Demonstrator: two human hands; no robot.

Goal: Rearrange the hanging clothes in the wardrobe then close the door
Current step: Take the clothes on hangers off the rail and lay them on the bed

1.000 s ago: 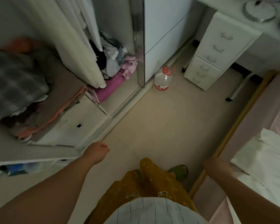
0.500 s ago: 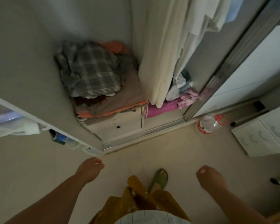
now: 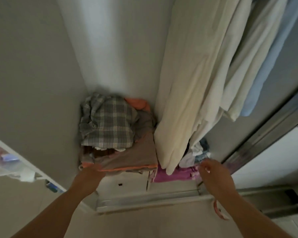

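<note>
Both hands, left hand (image 3: 91, 176) and right hand (image 3: 212, 172), reached empty and loosely spread below the long cream hanging garments (image 3: 187, 86), apparently starting rearrangement; next they likely needed to grasp those.

From my feed, the hanging clothes (image 3: 205, 79) fill the right part of the open wardrobe, with the sliding door (image 3: 268, 140) further right. A folded pile (image 3: 110, 127) sits in the back-left corner on a low drawer unit (image 3: 126, 184), and loose garments (image 3: 175, 176) lie under the hanging ones. My left hand (image 3: 91, 174) is before the pile, my right hand (image 3: 213, 174) before the loose garments.
</note>
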